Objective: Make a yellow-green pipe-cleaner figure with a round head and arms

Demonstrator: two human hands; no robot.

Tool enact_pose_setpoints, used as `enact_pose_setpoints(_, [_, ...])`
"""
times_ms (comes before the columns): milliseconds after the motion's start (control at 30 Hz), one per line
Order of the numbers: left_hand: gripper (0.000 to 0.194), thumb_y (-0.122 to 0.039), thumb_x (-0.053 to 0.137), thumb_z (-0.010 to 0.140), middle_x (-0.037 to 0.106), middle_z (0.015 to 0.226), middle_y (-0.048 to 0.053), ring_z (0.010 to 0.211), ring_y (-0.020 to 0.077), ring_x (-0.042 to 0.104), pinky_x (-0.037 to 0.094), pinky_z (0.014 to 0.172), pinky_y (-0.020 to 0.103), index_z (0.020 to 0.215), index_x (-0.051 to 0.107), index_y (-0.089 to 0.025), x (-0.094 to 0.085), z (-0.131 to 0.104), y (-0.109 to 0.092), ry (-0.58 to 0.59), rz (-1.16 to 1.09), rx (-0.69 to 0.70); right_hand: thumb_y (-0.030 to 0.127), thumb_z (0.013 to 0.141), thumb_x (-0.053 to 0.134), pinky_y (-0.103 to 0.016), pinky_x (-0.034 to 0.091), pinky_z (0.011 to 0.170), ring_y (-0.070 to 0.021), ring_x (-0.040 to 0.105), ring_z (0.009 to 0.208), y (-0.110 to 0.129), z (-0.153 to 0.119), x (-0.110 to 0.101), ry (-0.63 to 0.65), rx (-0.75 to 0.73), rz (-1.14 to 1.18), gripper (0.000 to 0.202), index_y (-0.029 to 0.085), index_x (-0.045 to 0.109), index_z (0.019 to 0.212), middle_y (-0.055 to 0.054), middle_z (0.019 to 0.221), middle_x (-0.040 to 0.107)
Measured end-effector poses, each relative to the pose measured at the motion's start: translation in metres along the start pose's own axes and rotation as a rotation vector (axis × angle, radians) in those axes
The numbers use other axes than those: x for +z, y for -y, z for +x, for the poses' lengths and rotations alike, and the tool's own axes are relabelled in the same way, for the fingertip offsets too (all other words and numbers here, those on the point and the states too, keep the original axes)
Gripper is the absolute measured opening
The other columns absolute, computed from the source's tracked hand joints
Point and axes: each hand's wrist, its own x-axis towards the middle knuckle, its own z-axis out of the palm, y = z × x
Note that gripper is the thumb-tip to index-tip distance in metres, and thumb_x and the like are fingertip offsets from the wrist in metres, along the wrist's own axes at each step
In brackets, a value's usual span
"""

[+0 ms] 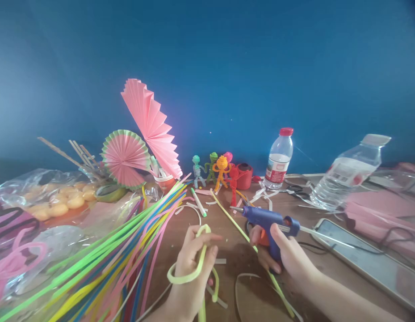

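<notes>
My left hand is closed on a pale yellow-green pipe cleaner, which loops around the fingers and hangs down below the palm. My right hand grips the handle of a blue glue gun, whose nozzle points left and whose clear glue stick sticks out at the back. Another yellow-green pipe cleaner runs diagonally over the brown table and passes beneath my right hand. Small pipe-cleaner figures, among them an orange one and a red one, stand behind the nozzle.
Many coloured pipe cleaners spread across the left. Pink paper fans and a cup of markers stand behind them. At the right are two bottles, scissors, a phone and pink paper.
</notes>
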Motion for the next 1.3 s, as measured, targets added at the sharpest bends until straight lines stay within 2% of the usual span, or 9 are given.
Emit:
enact_pose_setpoints(133, [0.008,-0.027,0.061,0.073,0.047,0.086,0.002,0.061,0.0109,0.051,0.046,0.053,0.023,0.074,0.065,-0.020,-0.009,0.010,0.003,-0.250,0.056,0.144,0.049,0.083,0.045,-0.019,0.034,0.039,-0.0011,0.023,0.029,0.007,-0.002,0.008,-0.005,0.209,0.155,0.038,0.015,0.059,0.073,0.006,0.047,0.049])
enact_pose_setpoints(200, [0.010,-0.029,0.060,0.073,0.050,0.086,0.002,0.063,0.0127,0.053,0.046,0.057,0.025,0.077,0.064,-0.020,-0.010,0.013,0.005,-0.309,0.072,0.150,0.043,0.084,0.045,-0.019,0.034,0.039,0.0001,0.026,0.029,0.008,-0.002,0.006,0.003,0.309,0.227,0.033,0.015,0.059,0.074,0.003,0.061,0.057])
enact_pose_setpoints(333, [0.028,-0.029,0.056,0.075,0.057,0.085,0.003,0.070,0.0181,0.056,0.047,0.063,0.032,0.102,0.054,-0.023,-0.006,0.013,0.004,-0.210,0.134,0.041,0.038,0.085,0.042,-0.020,0.038,0.039,-0.0009,0.028,0.029,0.007,0.002,0.000,0.067,0.406,0.314,0.031,0.015,0.060,0.076,0.002,0.062,0.057])
enact_pose_setpoints(433, [0.027,-0.023,0.058,0.070,0.058,0.089,0.005,0.080,0.0233,0.056,0.046,0.065,0.035,0.097,0.059,-0.025,-0.003,0.011,-0.003,-0.087,0.205,-0.027,0.038,0.085,0.041,-0.021,0.039,0.040,-0.0017,0.027,0.029,0.006,0.003,-0.002,0.083,0.423,0.309,0.033,0.013,0.060,0.074,0.002,0.056,0.054])
enact_pose_setpoints(600, [0.013,-0.014,0.058,0.065,0.056,0.077,0.002,0.076,0.0207,0.053,0.042,0.069,0.031,0.075,0.062,-0.021,-0.002,0.010,-0.013,0.008,0.150,0.072,0.040,0.084,0.042,-0.020,0.039,0.041,-0.0019,0.026,0.029,0.005,-0.001,0.003,0.099,0.388,0.272,0.035,0.012,0.060,0.072,0.004,0.049,0.050])
enact_pose_setpoints(700, [0.008,-0.014,0.052,0.069,0.052,0.073,0.001,0.068,0.0166,0.050,0.039,0.060,0.026,0.063,0.056,-0.019,-0.001,0.010,-0.014,0.034,-0.005,-0.037,0.040,0.082,0.044,-0.021,0.040,0.040,-0.0016,0.027,0.028,0.002,-0.007,0.011,0.068,0.304,0.268,0.033,0.013,0.057,0.067,0.004,0.049,0.050])
enact_pose_setpoints(867, [0.003,-0.020,0.055,0.071,0.055,0.070,0.000,0.071,0.0148,0.049,0.037,0.065,0.024,0.070,0.056,-0.018,0.004,0.010,-0.012,-0.110,-0.290,-0.154,0.039,0.079,0.051,-0.022,0.041,0.040,-0.0022,0.030,0.028,-0.006,-0.015,0.022,0.015,0.210,0.265,0.027,0.014,0.055,0.068,0.005,0.048,0.052])
enact_pose_setpoints(1100, [0.013,-0.027,0.065,0.067,0.061,0.071,0.003,0.071,0.0151,0.051,0.037,0.068,0.025,0.072,0.062,-0.015,0.006,0.012,-0.013,-0.161,-0.350,-0.236,0.039,0.079,0.054,-0.023,0.042,0.043,-0.0017,0.032,0.028,-0.012,-0.018,0.024,0.046,0.146,0.202,0.027,0.013,0.056,0.070,0.004,0.053,0.055])
enact_pose_setpoints(1300, [0.011,-0.025,0.068,0.063,0.059,0.062,0.000,0.065,0.0136,0.051,0.036,0.064,0.023,0.064,0.062,-0.015,0.007,0.011,-0.013,-0.197,-0.428,-0.256,0.042,0.080,0.052,-0.024,0.039,0.047,-0.0062,0.034,0.032,-0.015,-0.020,0.025,0.071,0.123,0.103,0.029,0.015,0.053,0.070,0.008,0.034,0.042])
